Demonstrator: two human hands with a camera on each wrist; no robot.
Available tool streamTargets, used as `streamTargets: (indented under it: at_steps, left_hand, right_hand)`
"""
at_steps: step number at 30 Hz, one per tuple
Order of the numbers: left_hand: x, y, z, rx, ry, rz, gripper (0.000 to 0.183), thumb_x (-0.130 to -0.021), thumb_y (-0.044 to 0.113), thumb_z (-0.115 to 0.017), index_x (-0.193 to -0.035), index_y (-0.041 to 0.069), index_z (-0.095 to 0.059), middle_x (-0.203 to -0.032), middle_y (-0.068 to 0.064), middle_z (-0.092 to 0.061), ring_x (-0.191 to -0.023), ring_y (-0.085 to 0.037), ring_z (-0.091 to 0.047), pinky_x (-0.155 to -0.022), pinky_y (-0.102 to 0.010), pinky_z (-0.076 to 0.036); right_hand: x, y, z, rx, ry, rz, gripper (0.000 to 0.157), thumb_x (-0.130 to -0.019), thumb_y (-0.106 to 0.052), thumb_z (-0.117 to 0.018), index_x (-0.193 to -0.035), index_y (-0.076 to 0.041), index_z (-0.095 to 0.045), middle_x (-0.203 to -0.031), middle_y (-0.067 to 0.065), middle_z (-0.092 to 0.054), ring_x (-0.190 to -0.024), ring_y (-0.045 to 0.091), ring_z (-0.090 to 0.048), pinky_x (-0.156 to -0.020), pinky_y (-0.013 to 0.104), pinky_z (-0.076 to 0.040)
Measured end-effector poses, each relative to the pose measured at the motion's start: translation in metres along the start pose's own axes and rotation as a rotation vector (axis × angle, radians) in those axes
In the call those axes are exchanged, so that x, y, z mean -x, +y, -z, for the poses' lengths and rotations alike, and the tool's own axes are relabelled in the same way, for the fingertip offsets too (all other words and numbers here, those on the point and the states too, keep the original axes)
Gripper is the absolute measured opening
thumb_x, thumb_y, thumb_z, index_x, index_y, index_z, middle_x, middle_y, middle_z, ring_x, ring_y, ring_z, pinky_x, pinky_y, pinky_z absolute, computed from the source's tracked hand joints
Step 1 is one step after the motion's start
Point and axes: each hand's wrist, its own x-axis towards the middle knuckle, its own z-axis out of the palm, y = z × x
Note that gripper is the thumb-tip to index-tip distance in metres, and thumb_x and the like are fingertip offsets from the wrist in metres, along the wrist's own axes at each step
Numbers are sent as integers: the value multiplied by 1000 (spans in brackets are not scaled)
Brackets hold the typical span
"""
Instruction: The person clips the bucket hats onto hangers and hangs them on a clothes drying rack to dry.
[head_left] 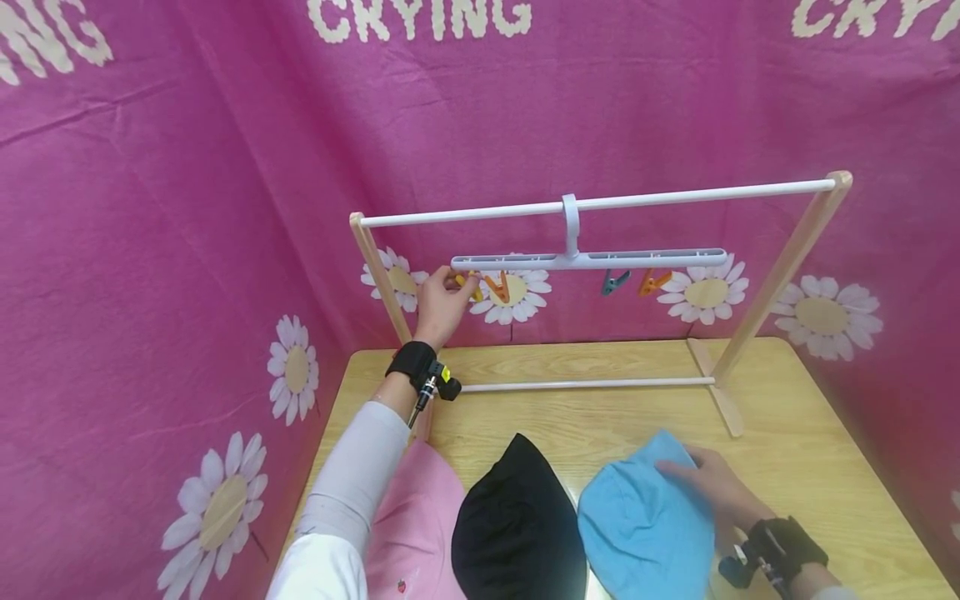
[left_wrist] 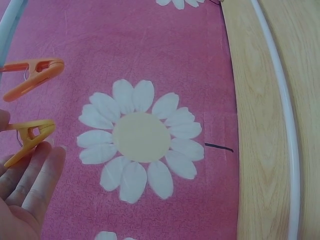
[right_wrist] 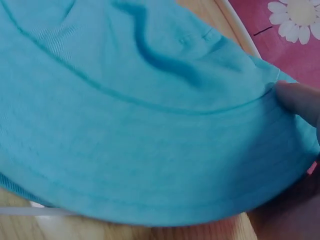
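Two things are held: the left hand (head_left: 441, 308), stretched up and forward, pinches the yellow clip (left_wrist: 45, 129); the right hand (head_left: 716, 485), lower, well apart, grips the blue hat (head_left: 643, 518).

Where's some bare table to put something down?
Bare table lies right of the stand's right foot, and between its bottom bar and the black hat. Crowded: the front, with pink hat, black hat and blue hat, gripped by the right hand.
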Motion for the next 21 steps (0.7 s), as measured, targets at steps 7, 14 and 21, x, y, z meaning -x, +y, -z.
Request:
streamTargets:
  at_steps: [7, 14, 21]
  left_hand:
    - [3, 1, 1, 32, -14, -16, 32, -99, 31, -74, -116, 5, -67, -101, -12, -78, -95, -39, -75, -72, -30, -62]
    - [7, 2, 2, -14, 4, -20, 45, -99, 34, -74, -124, 0, -59, -93, -13, -77, -83, -32, -76, -66, -26, -56]
    - [7, 7, 0, -59, 73, -4, 52, -97, 41, -75, -121, -4, -62, -87, -9, -74, -72, -19, -69, -60, -27, -48]
  right_hand:
    - [0, -2, 3, 5, -2, 48, 73, -104, -49, -61, -148, 8, -49, -148, 31, -54, -140, 54, -46, -112, 68, -38]
    - [3, -5, -1, -39, 48, 92, 63, -109, -49, -51, -142, 4, -55, -135, 23, -64, -130, 43, -58, -108, 59, -46]
    - [5, -10, -3, -56, 109, 174, 55, -112, -44, -46, -138, 3, -58, -134, 22, -64, -132, 42, -56, -109, 59, -43]
